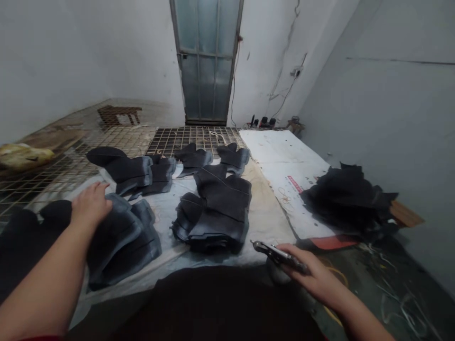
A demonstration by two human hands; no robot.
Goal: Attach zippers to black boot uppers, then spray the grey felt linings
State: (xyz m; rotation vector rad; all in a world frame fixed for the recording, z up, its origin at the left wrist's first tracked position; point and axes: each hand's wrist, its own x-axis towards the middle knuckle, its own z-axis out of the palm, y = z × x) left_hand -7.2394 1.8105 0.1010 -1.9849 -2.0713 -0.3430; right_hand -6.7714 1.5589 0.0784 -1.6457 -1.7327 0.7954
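My left hand (91, 202) rests on a pile of black fabric pieces (122, 237) at the left, fingers forward and thumb slightly apart. It appears to lie on the cloth without gripping it. In my right hand (302, 272) is a metal spray gun (280, 255), its thin nozzle pointing left over the table's front edge. Left of the nozzle lies a thick stack of black cut pieces (222, 203) with greyish edges. Further back, more such pieces (124, 173) lie spread out, each with a pale, whitish band along one edge.
Wire mesh (192, 135) spans the back of the work surface. On the white board (284, 147) at the right sits a heap of black fabric (348, 196). A yellow hose (336, 274) and loose strings are low at right. A door (208, 61) stands behind.
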